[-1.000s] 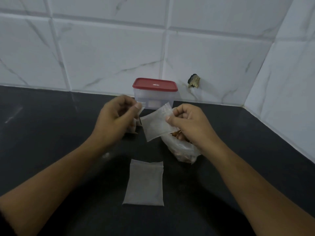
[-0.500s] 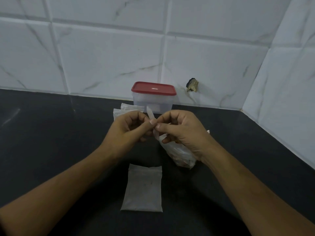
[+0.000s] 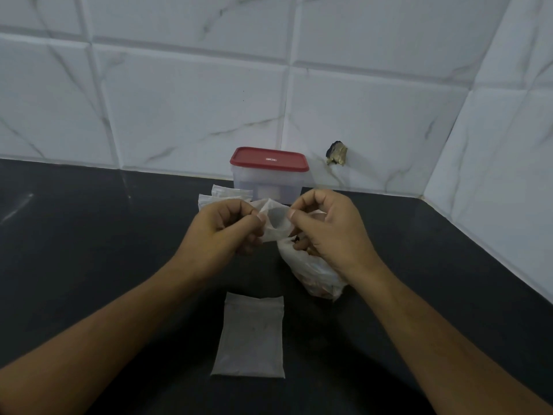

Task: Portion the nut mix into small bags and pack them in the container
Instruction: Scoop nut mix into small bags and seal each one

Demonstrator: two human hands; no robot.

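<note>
Dark desk (image 3: 89,265) is meeting white marbled wall tiles (image 3: 194,115) at a corner. The left hand (image 3: 221,232) and right hand (image 3: 326,232) are each pinching one small bag (image 3: 276,224), holding its mouth apart.

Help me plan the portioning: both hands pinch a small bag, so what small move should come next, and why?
Probably pull the mouth of the small bag fully open. The left hand and right hand each pinch one side of its top, and it gapes only partly. It looks empty, and the nut mix bag lies right under the right hand.
</note>
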